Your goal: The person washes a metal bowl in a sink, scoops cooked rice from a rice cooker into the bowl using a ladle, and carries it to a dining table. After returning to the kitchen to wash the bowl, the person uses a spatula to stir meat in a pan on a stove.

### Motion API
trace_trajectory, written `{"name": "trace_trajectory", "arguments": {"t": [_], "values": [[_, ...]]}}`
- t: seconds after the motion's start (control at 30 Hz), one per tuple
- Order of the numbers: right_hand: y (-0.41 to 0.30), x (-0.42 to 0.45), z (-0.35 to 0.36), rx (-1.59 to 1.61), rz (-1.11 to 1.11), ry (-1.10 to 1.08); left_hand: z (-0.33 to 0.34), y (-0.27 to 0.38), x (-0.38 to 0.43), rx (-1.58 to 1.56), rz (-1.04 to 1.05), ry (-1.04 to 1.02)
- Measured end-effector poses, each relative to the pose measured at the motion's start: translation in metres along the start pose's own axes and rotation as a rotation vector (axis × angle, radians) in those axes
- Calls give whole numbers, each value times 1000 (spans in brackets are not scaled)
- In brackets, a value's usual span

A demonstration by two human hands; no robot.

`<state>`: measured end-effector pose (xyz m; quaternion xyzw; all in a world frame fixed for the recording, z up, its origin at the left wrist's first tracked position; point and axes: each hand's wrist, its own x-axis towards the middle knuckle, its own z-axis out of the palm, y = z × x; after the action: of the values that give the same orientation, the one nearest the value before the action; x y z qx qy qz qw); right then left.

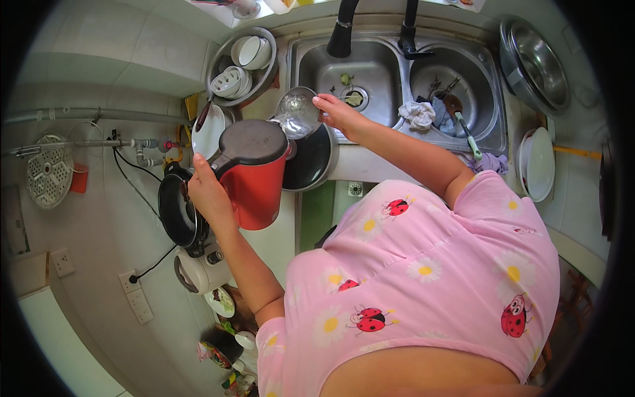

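Note:
My left hand (211,191) grips the handle of a red electric kettle (255,193) with a dark lid. The lid is down, and the spout side faces right toward a small shiny bowl (297,115). By its rim, my right hand (342,115) holds that bowl beside the kettle's top. The bowl's inside glints; whether liquid is in it I cannot tell. Partly hidden behind the kettle and bowl is a round black pan or lid (312,161) on the counter. A white plate (208,131) stands left of the kettle.
A double steel sink (317,64) with a black faucet (342,32) lies ahead, food scraps at its left drain. Rags (419,114) and a green-handled brush (466,134) are at the right basin. A basin of bowls (270,74), a black pan (176,208) and a rice cooker (198,273) sit left.

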<state>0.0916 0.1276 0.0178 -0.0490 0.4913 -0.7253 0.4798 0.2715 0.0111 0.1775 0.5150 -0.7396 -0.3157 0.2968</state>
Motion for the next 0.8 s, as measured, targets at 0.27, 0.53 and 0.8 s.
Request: {"name": "trace_trajectory", "arguments": {"t": [0.27, 0.53, 0.8], "values": [[15, 12, -24, 215, -5, -61, -17, -55, -2, -333, -83, 116], [-9, 9, -91, 28, -179, 190, -58, -112, -49, -673, -282, 404], [-4, 14, -159, -37, -182, 370, -69, -169, -86, -763, -401, 607]]}}
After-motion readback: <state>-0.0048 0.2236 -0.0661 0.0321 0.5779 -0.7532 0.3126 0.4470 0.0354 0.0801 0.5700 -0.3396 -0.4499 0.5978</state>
